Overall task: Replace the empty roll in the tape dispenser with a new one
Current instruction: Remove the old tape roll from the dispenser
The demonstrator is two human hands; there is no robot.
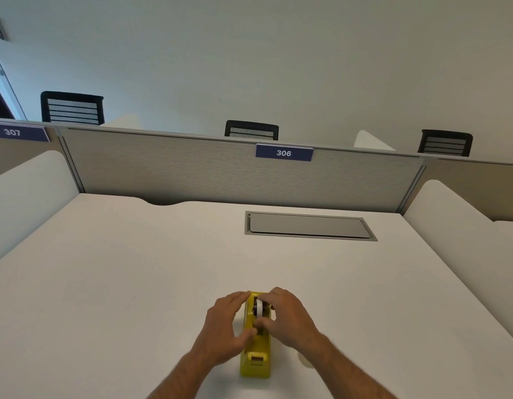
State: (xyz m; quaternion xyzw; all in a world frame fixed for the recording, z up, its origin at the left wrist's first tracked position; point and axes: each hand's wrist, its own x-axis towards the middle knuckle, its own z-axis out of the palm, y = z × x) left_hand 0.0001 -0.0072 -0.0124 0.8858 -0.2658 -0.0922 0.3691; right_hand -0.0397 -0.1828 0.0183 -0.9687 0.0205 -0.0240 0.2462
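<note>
A yellow tape dispenser (256, 352) lies lengthwise on the white desk (134, 283), its cutter end toward me. A white roll (259, 308) on a dark hub sits in its cradle at the far end. My right hand (286, 318) pinches this roll from the right, thumb low and fingers over the top. My left hand (223, 326) rests against the dispenser's left side, fingers at the far corner and thumb on the body. A pale round object (305, 362), possibly another roll, peeks out under my right forearm.
A grey cable hatch (310, 226) is set flush in the desk at the back right. A grey partition (192, 171) with a blue "306" label closes the far edge. White side dividers (450, 226) flank the desk. Black chair backs show beyond.
</note>
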